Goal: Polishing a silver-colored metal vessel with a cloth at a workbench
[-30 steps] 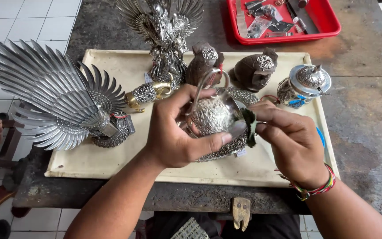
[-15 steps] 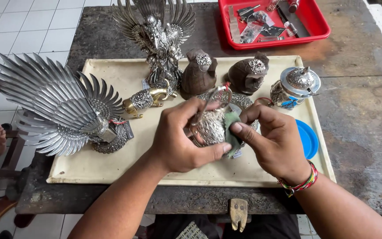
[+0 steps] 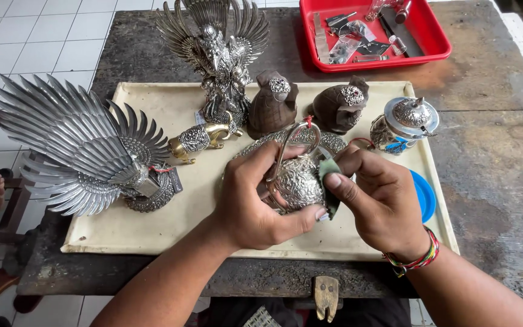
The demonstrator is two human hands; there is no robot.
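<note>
Worn dark wooden bench (image 3: 491, 151) on a pale tiled floor, with a cream tray (image 3: 152, 236) covering most of it. Nearest: both hands over the tray's front half. Left hand (image 3: 246, 203) clamped around a small embossed silver pot (image 3: 298, 181) with a loop handle, thumb under it, fingers across the top, pot lifted just clear of the tray. Right hand (image 3: 382, 203) closed on a green cloth (image 3: 329, 181), thumb and fingers pinching it against the pot's right side. Judgement: polishing under way on this one piece; the exposed face looks bright, the side under the cloth cannot be seen, so how complete it is cannot be told. A blue disc (image 3: 425, 194) lies just right of the right hand. An ornate silver plate (image 3: 328, 142) lies beneath the pot, mostly hidden. Mid-tray: winged silver bird (image 3: 80, 151) at left, small gold-and-silver figure (image 3: 204, 138), lidded silver jar (image 3: 404, 124) at right. Further: two dark carved figures (image 3: 273, 103) with silver trim, tall winged statue (image 3: 216, 54). None of these is touched; whether any have been polished cannot be told. Farthest: red tray (image 3: 434, 45) of small tools, off the cream tray.
</note>
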